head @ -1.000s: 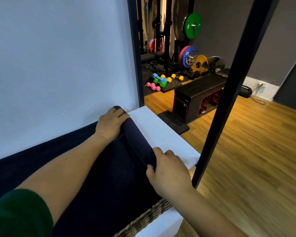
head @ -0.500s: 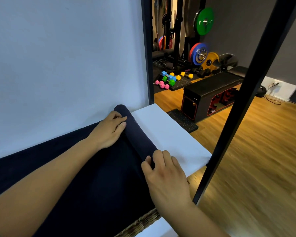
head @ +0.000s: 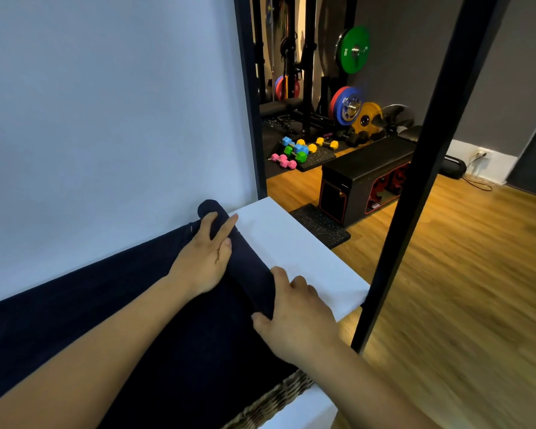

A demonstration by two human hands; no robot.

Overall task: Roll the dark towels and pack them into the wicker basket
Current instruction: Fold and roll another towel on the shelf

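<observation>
A dark navy towel (head: pixel 155 342) lies spread along the white shelf (head: pixel 294 252), against the wall. Its far end is wound into a tight roll (head: pixel 248 267) that lies across the shelf. My left hand (head: pixel 206 255) rests on the far part of the roll, fingers stretched over it. My right hand (head: pixel 294 317) grips the near end of the roll, thumb under and fingers over. A strip of the wicker basket's rim (head: pixel 276 397) shows at the bottom, partly covered by the towel.
A black metal post (head: pixel 415 168) stands at the shelf's right corner, another (head: pixel 251 97) at the wall's edge. Beyond lie a wooden floor, a black bench box (head: pixel 362 178), coloured dumbbells (head: pixel 294 150) and weight plates (head: pixel 350 103).
The roll has grown thicker and moved toward me along the towel. Both hands shifted over it, and the left fingers straightened.
</observation>
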